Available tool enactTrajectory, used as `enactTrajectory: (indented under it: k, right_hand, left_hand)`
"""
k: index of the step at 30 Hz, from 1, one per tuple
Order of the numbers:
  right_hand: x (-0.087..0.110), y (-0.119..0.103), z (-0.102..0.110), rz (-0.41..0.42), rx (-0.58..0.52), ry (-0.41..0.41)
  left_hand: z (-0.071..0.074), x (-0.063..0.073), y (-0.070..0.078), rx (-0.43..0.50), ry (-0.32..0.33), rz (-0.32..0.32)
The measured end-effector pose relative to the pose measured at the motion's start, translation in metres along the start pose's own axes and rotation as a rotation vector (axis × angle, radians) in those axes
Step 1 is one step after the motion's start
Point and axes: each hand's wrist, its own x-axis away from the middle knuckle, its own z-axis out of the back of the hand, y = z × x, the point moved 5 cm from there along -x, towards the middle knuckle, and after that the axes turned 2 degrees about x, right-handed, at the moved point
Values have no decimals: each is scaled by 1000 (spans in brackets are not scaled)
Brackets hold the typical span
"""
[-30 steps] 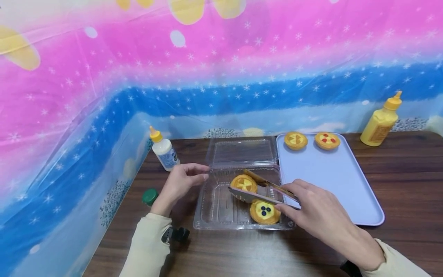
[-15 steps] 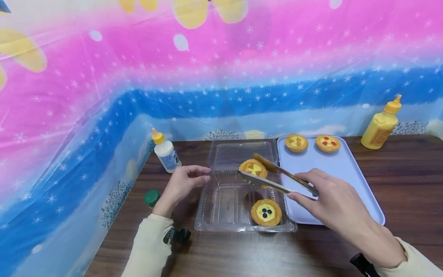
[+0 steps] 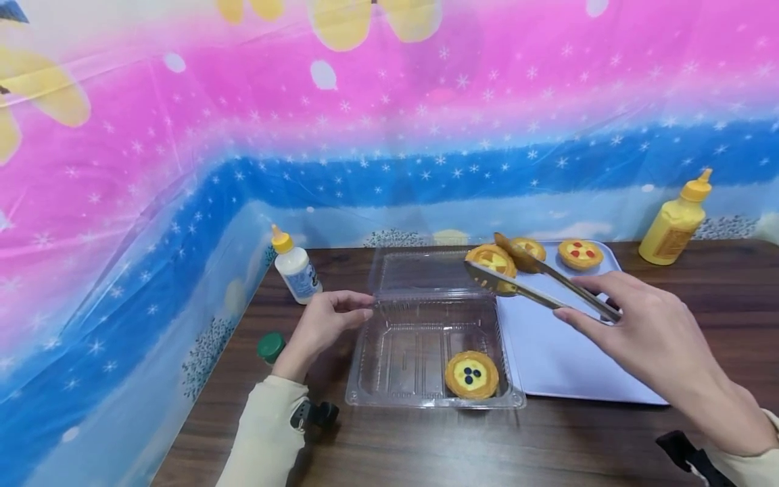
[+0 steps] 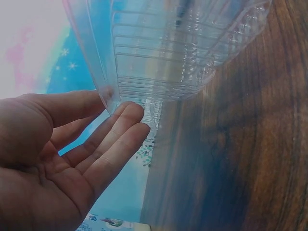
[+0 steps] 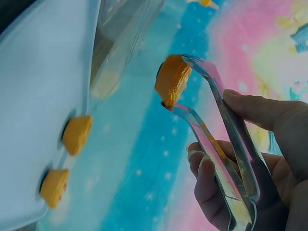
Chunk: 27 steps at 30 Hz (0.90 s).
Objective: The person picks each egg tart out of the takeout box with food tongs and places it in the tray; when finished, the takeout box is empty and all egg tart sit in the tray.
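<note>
My right hand (image 3: 660, 331) grips a pair of metal tongs (image 5: 240, 139), thumb on one arm and fingers round the other. Between the tong tips an egg tart (image 3: 489, 258) with a yellow patterned filling is held up, above the meeting of the container lid and tray. My left hand (image 3: 322, 328) pinches the left rim of a clear plastic container (image 3: 435, 404) between thumb and fingers. The container's lid (image 3: 420, 270) lies folded back. A tart with dark berries (image 3: 472, 387) sits in the container's front right part.
A pale blue tray (image 3: 572, 345) adjoins the container's right side, with a yellow-topped tart (image 3: 531, 247) and a red-dotted tart (image 3: 581, 257) at its far edge. A white bottle (image 3: 298, 274) and green cap (image 3: 270, 346) stand left; a yellow bottle (image 3: 672, 226) stands far right.
The tongs have lifted the yellow-topped tart out of the container and carried it right and away towards the tray's far left corner. My left hand has stayed at the container's rim.
</note>
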Motion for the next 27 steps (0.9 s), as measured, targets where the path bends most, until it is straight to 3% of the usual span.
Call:
enactTrajectory:
  k: [7, 13, 27]
  right_hand:
    - [0, 30, 8, -70, 55, -1]
    - [1, 53, 8, -155, 51, -48]
    - [0, 80, -6, -191, 71, -156]
  left_hand:
    - [-2, -2, 1, 3, 3, 0]
    - [-2, -1, 1, -5, -3, 4]
    - [-2, 0, 1, 12, -3, -5]
